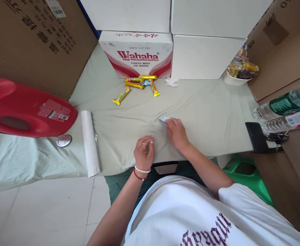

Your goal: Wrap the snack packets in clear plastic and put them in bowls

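Note:
My right hand (pixel 177 133) is on the cloth-covered table, its fingertips closed on a small light-blue and white packet (pixel 164 118). Part of that packet is hidden under the fingers. Nearer the table's front edge, my left hand (pixel 144 150) is curled, thumb close to the fingers, and no object shows in it. Farther back, several yellow snack-bar wrappers (pixel 135 85) lie in a loose pile by the Wahaha carton, with a bit of blue among them. One yellow bar (pixel 122 96) lies a little apart. To their right sits a crumpled clear plastic piece (pixel 172 82).
A Wahaha carton (pixel 142 56) and white boxes (pixel 196 56) line the back. At left are a red jug (pixel 29 109), a round lid (pixel 64 140) and a white roll (pixel 90 143). At right are a filled white bowl (pixel 235 80), plastic bottles (pixel 284 104) and a black phone (pixel 257 137).

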Demonstrator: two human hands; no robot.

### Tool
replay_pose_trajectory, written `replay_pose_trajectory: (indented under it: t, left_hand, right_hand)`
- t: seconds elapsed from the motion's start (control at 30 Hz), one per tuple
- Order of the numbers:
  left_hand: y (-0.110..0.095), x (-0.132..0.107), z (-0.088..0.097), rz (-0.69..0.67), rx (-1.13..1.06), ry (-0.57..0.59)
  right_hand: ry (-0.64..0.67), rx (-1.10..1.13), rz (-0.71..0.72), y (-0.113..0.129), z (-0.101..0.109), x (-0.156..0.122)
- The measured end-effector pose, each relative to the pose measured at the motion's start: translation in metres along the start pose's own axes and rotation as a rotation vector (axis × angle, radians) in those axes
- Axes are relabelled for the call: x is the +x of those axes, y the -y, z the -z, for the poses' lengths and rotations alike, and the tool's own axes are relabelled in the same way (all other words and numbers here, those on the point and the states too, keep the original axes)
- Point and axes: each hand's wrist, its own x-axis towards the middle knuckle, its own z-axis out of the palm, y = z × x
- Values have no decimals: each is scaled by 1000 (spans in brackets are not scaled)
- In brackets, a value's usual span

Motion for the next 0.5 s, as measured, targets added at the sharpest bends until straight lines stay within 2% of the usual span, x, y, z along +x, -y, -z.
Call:
replay_pose_trajectory:
  t: [0.07,0.13,0.23,0.3,0.37,0.43,0.5]
  left_hand:
    - [-5,2,-6,144,-117,9]
    - [-9,8,-16,322,-306,56]
    - [-13,20,-35,564,-601,197]
    - [-16,26,-49,669,-678,269]
    - [-20,29,-61,714,-667,277]
    - [-24,31,-70,712,-632,278]
    - [-27,31,-74,681,-600,312]
  right_hand:
    - [-109,299,-111,-16,15,-3]
    - [-154,635,-270,-31,26,-7]
    - [-67,991,-454,-40,31,-16]
    - [-1,1087,-495,-38,29,-24]
    - [15,1105,-472,-34,26,-33]
    - [3,1054,-409,-34,23,-39]
    - [2,965,-357,-44,26,-36]
